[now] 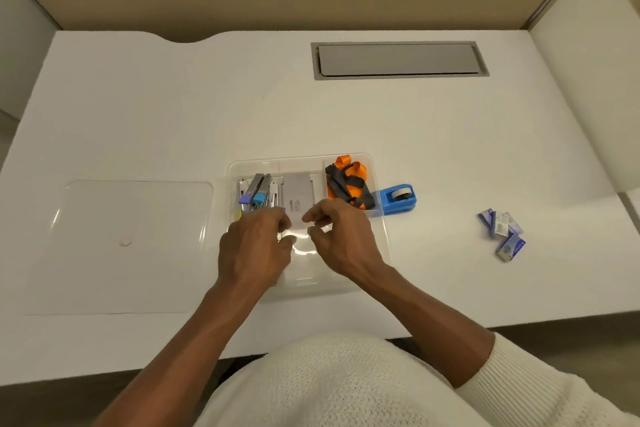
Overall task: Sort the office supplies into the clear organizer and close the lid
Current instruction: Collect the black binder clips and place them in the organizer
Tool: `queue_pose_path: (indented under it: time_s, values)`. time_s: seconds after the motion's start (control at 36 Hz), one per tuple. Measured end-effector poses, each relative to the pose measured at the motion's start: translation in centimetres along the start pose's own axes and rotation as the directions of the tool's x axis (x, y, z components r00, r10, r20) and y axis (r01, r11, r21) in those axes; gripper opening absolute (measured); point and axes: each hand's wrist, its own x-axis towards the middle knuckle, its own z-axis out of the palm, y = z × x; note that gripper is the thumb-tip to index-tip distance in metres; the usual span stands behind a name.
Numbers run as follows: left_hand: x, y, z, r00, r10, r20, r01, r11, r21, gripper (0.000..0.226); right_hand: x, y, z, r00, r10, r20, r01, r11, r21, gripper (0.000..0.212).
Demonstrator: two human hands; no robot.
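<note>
desk (138, 121): white, flat, bears everything here. lid (121, 246): clear, off, lying flat just left of the organizer; likely light, thin and a bit flexible, slick to the touch, best lifted by two opposite edges. organizer (381, 246): clear, open, compartmented; probably light enough to slide if nudged. its far right section holds an orange and grey lanyard (348, 185), soft and limp, best taken as a bunch; its left section holds staplers (258, 192), stiff and heavier; the middle holds a pale card pack (299, 196), its near end under the fingers. left hand (256, 246) and right hand (341, 239): both over the middle section, fingertips narrowed onto that near end; whether they truly grip it cannot be told. tape dispenser (396, 201): blue, outside, touching the organizer's right wall; rigid, take by the body. staple boxes (502, 230): small, blue, well apart to the right; light, pinch by the sides.
</note>
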Motion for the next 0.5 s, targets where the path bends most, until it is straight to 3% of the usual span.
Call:
queue_pose_path:
  time_s: [0.22, 0.33, 0.39, 0.5]
  values:
    - [3.1, 6.0, 2.0, 0.975, 0.221, 0.016, -0.222, 0.975, 0.013, 0.02, 0.0, 6.3, -5.8, 0.961, 0.131, -0.244, -0.113, 0.99, 0.086, 0.016]
    - [5.4, 9.4, 4.1, 0.932, 0.363, 0.026, -0.364, 0.93, 0.051, 0.017, 0.5, 11.2, -8.0, 0.898, 0.139, -0.418, -0.149, 0.989, 0.008, 0.027]
    - [6.5, 11.3, 5.4, 0.898, 0.436, 0.049, -0.439, 0.894, 0.089, 0.02, 1.0, 13.7, -8.8, 0.895, 0.146, -0.421, -0.172, 0.985, -0.022, 0.032]
    - [8.4, 14.5, 8.2, 0.854, 0.502, 0.141, -0.521, 0.816, 0.25, 0.037, 2.3, 17.0, -10.1, 0.945, 0.2, -0.259, -0.222, 0.973, -0.058, 0.058]
